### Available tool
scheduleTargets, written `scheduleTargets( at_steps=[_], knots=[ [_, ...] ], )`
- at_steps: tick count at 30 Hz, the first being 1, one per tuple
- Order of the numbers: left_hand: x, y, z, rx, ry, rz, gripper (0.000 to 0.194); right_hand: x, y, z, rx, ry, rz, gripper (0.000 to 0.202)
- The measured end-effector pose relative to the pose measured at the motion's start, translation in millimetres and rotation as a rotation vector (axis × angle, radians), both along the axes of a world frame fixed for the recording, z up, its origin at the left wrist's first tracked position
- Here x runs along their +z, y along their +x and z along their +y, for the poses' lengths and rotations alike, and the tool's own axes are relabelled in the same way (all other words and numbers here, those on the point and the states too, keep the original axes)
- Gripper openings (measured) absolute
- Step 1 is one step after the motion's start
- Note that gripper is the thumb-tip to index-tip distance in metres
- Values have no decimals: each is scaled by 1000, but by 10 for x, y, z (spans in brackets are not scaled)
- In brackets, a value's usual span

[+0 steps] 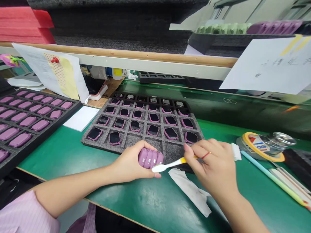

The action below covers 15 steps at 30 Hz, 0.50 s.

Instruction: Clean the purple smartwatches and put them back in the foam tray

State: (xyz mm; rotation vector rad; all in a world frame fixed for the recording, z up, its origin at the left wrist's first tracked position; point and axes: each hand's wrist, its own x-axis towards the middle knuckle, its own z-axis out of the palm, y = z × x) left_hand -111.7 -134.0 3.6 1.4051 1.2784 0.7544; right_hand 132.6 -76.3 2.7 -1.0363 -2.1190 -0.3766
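On the label of the tape roll (263,147) at the right of the bench, we read the digits "18" in blue, beside a red patch. We see faint handwritten characters on the white sheet (272,66) hanging from the shelf edge at upper right, but we cannot make them out. The yellow note (62,76) pinned to the paper at the left carries rows of small red marks, too fine for us to read.

Stack of pink watch cases (150,158): several pieces, side by side on edge, clasped just above the green mat. Toothbrush (175,164): white head, yellow handle, lying nearly level, head touching the stack's lower edge.
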Motion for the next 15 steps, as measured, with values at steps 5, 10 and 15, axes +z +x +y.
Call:
scheduleTargets(
  at_steps=[5,10,15],
  knots=[
    [-1,3,-3,-2,-9,-20,57,-46,23,42,-157,33,26,39],
    [-11,9,-5,5,-1,-24,57,-21,-17,16,-14,-29,-29,40],
    [-6,12,-8,12,-18,-33,57,-7,40,59,-134,45,33,40]
  ],
)
